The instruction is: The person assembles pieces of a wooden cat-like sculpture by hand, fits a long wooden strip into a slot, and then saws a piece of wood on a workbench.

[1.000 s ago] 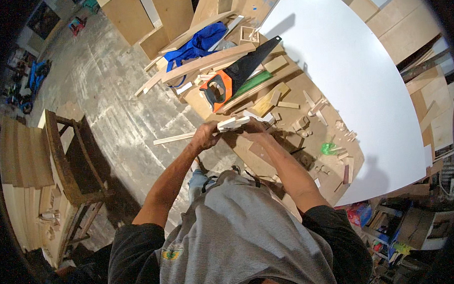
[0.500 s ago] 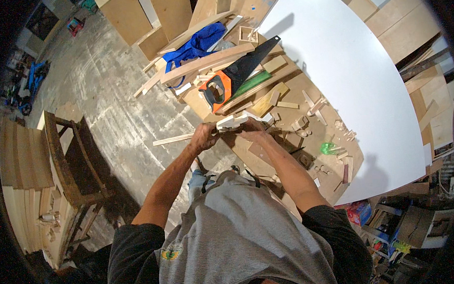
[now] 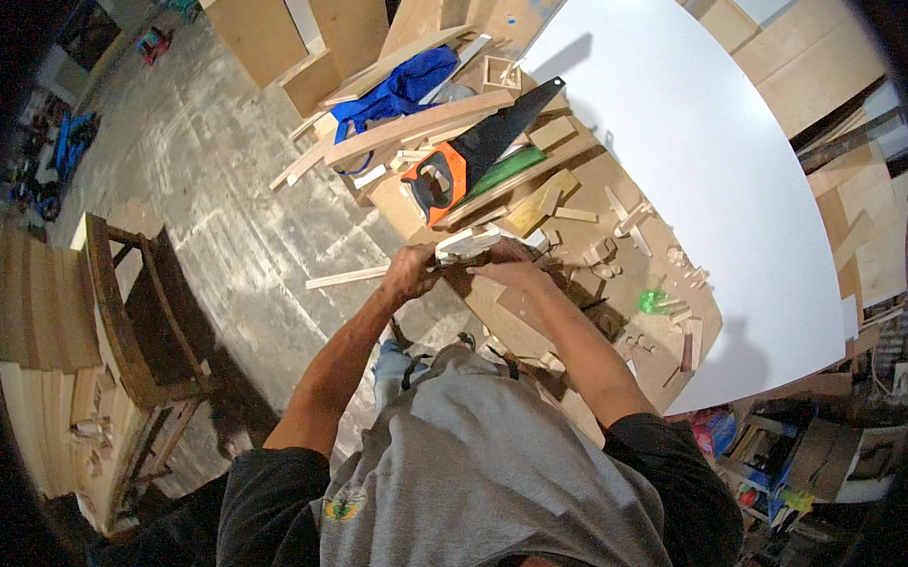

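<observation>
My left hand (image 3: 411,274) is closed around a thin wooden strip (image 3: 346,279), whose free end sticks out to the left over the floor. Between my hands, at the near edge of the worktable, is a pale shaped wooden piece (image 3: 468,246). My right hand (image 3: 513,265) grips its right side, fingers curled beneath. Whether the strip joins the piece is hidden by my left fingers. Just beyond lies a handsaw (image 3: 470,155) with an orange and black handle and dark blade, on top of scrap wood.
The worktable (image 3: 615,308) bears small wooden parts, a wooden toy plane (image 3: 628,217) and a green translucent item (image 3: 652,301). A blue cloth (image 3: 397,91) lies among boards at the back. To the right is a large white panel (image 3: 690,175); a wooden frame (image 3: 145,314) stands left.
Both hands stay in nearly the same place, with the pale wooden piece tilted slightly differently. The right fingers have shifted a little along its underside. The view has moved slightly.
</observation>
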A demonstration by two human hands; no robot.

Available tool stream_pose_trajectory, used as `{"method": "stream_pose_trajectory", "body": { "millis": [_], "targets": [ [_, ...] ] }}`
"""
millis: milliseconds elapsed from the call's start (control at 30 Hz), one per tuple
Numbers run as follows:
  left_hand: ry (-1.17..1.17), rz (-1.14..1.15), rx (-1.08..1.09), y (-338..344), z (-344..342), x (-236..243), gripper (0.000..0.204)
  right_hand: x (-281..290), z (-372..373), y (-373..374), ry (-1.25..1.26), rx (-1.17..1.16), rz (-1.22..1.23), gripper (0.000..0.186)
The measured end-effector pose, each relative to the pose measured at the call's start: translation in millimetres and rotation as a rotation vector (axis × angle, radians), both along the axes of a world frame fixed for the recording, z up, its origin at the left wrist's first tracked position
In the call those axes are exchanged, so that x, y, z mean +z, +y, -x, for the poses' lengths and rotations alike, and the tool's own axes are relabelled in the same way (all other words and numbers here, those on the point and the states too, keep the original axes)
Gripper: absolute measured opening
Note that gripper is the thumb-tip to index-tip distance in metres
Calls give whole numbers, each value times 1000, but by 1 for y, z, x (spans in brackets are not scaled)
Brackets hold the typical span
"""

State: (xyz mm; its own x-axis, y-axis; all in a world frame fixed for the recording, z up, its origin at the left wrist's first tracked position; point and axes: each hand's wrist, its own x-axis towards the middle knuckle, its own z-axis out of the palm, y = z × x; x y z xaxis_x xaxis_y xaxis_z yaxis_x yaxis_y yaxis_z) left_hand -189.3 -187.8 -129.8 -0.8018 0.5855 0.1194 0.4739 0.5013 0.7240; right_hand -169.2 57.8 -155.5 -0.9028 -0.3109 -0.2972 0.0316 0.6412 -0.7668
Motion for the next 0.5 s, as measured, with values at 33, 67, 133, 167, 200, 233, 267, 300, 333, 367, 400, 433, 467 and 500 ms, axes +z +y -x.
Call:
{"method": "stream_pose_trajectory", "body": {
  "millis": [33, 67, 133, 167, 200, 233, 267, 300, 333, 367, 400, 433, 467, 500],
  "targets": [
    [8, -5, -16, 4, 1, 2, 24, -10, -4, 15, 9, -53, 71, 57],
    [20, 14, -37, 6, 3, 4, 23, -23, -6, 28, 18, -100, 145, 55],
    [41, 55, -60, 6, 6, 4, 23, -16, -11, 43, 48, -168, 136, 51],
    [26, 44, -42, 4, 4, 2, 23, 19, -13, 41, 66, -184, 57, 49],
    [12, 28, -35, 4, 2, 4, 22, 42, -16, 41, 88, -209, -27, 46],
    [2, 11, -45, 6, 3, 7, 22, 34, -19, 52, 192, -213, 32, 44],
    [15, -19, -51, 6, 5, -1, 22, 34, -21, 52, 248, -209, 8, 46],
    [29, -49, -53, 3, 8, -11, 22, 34, -24, 50, 303, -201, -15, 47],
    [42, -79, -55, 1, 9, -21, 23, 34, -27, 49, 357, -194, -38, 48],
    [19, -47, -63, 3, 10, -16, 22, 35, -30, 46, 313, -231, -37, 49],
    [-2, -13, -71, 4, 9, 0, 23, 39, -33, 39, 271, -267, -34, 50],
    [-23, 21, -78, 6, 8, 9, 26, 42, -34, 32, 228, -303, -31, 51],
    [-25, 23, -84, 6, 9, 12, 25, 44, -33, 26, 183, -313, -22, 53],
    [-28, 25, -89, 6, 9, 13, 24, 46, -33, 21, 139, -323, -12, 56]
  ]
}}
